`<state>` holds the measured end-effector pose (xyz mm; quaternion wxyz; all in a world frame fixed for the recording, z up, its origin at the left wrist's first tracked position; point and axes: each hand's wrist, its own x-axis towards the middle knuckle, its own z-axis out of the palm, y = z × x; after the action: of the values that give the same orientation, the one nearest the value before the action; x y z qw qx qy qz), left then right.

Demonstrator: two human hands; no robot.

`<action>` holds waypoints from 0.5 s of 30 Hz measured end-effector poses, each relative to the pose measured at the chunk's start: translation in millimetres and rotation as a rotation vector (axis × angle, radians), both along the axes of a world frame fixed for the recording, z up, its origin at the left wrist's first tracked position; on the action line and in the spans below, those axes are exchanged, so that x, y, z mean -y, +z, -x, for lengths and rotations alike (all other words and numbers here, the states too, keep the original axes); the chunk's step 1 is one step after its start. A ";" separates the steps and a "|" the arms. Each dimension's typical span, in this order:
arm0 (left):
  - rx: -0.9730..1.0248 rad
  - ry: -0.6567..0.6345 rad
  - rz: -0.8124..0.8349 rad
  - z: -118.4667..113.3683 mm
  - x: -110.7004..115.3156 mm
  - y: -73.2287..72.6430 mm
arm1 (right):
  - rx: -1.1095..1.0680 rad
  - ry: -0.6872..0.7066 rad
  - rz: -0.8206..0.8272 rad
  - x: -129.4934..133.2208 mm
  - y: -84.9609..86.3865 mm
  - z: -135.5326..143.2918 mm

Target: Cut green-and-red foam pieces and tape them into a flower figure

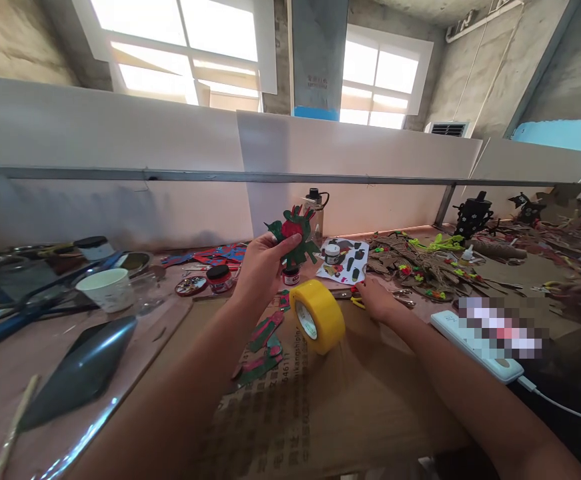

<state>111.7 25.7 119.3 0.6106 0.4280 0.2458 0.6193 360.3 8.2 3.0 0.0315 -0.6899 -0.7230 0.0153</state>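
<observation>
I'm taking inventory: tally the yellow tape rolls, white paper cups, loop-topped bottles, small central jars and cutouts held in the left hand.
Yellow tape roll: 1
White paper cup: 1
Loop-topped bottle: 1
Small central jars: 3 (left jar, middle jar, right jar)
Cutout held in left hand: 1
Total: 7

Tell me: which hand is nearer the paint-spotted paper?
Right. The right hand is at the near edge of the paper; the left hand is off to its left, holding a painted cutout.
</observation>
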 end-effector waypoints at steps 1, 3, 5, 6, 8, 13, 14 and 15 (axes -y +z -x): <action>-0.004 0.010 -0.002 0.4 -0.4 -0.6 | -0.009 -0.002 -0.004 -0.1 2.8 0.0; -0.018 0.021 -0.007 1.0 -1.0 -1.8 | -0.024 -0.010 -0.025 3.4 11.6 0.2; -0.037 0.020 -0.012 1.2 -0.9 -2.5 | -0.105 0.022 -0.066 12.7 23.6 2.7; -0.045 0.018 -0.018 0.9 -0.6 -2.6 | -0.180 0.074 -0.078 19.1 29.7 5.6; -0.058 0.009 -0.044 -0.4 0.6 -2.5 | -0.568 0.299 -0.017 32.8 39.0 15.2; -0.078 0.004 -0.123 -6.0 6.5 -1.2 | -0.885 0.407 0.276 53.6 31.0 51.6; -0.079 0.010 -0.129 -6.6 7.7 -0.5 | -0.922 0.376 0.255 55.0 26.2 57.9; -0.077 0.014 -0.133 -6.9 8.7 0.4 | -0.952 0.355 0.233 56.0 21.9 63.1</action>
<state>118.6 16.9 119.7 0.5667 0.4891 0.2306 0.6217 297.2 -47.8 25.0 0.2767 -0.4724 -0.7279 0.4127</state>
